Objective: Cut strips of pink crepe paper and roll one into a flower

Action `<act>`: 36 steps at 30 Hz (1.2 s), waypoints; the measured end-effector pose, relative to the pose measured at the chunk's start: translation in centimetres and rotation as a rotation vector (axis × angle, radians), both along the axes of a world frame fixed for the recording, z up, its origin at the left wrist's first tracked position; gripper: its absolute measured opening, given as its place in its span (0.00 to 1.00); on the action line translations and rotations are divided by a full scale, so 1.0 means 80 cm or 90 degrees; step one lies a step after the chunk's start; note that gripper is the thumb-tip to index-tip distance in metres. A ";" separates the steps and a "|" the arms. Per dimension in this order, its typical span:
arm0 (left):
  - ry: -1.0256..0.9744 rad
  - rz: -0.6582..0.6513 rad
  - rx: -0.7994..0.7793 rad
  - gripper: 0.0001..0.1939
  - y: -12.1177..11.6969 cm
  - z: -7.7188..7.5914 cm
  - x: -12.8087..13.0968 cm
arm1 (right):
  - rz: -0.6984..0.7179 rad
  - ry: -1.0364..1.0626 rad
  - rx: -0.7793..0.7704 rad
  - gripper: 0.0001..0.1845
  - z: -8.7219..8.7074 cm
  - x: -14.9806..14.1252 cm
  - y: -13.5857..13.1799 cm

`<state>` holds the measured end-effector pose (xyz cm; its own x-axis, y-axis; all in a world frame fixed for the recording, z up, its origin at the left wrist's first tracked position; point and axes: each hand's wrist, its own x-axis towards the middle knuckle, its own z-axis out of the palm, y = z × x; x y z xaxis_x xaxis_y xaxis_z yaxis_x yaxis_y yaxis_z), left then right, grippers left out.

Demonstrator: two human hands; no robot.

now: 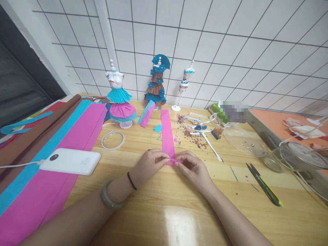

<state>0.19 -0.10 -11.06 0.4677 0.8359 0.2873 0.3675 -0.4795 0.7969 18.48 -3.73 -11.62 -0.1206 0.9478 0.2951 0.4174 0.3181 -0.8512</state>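
Note:
A long pink paper strip (167,133) lies on the wooden table, running away from me toward the wall. Its near end is folded over into a narrow band, pinched on both sides. My left hand (151,164) grips the left edge of that fold between thumb and fingers. On the right edge, my right hand (192,167) pinches the same fold. Beyond the strip's left side lie a small blue paper scrap (158,128) and a pleated blue-and-pink piece (146,114).
Dress forms in paper skirts (121,111) stand along the tiled wall. To the left are coloured paper sheets (58,184), a white power bank (71,161) and a tape roll (112,140). Rightward lie paper scraps (198,140), thread snips (265,186) and a clear jar (273,162).

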 end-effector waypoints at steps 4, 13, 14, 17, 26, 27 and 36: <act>0.026 -0.023 0.041 0.05 -0.001 0.000 0.002 | 0.029 0.007 -0.012 0.10 -0.001 -0.003 -0.001; 0.004 -0.032 0.042 0.05 -0.002 0.002 0.002 | 0.039 0.009 0.002 0.07 0.002 -0.001 -0.002; -0.002 -0.034 0.039 0.05 -0.001 0.002 0.002 | 0.038 0.007 0.004 0.07 0.002 0.000 -0.002; -0.007 -0.035 0.039 0.05 -0.001 0.002 0.001 | 0.036 0.011 -0.002 0.08 0.002 0.000 -0.001; -0.011 0.002 0.050 0.03 -0.001 0.004 0.003 | 0.004 0.020 -0.030 0.07 0.001 0.004 0.000; -0.013 -0.001 0.048 0.03 -0.001 0.004 0.002 | 0.008 0.027 -0.031 0.07 0.001 0.004 0.000; -0.074 0.017 -0.153 0.07 0.003 -0.008 0.000 | -0.021 0.099 -0.123 0.11 -0.006 0.007 0.001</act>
<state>0.15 0.15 -11.72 0.4196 0.8984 0.1293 0.2764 -0.2622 0.9246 19.04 -3.63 -12.08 -0.0565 0.9911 0.1205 0.2845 0.1317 -0.9496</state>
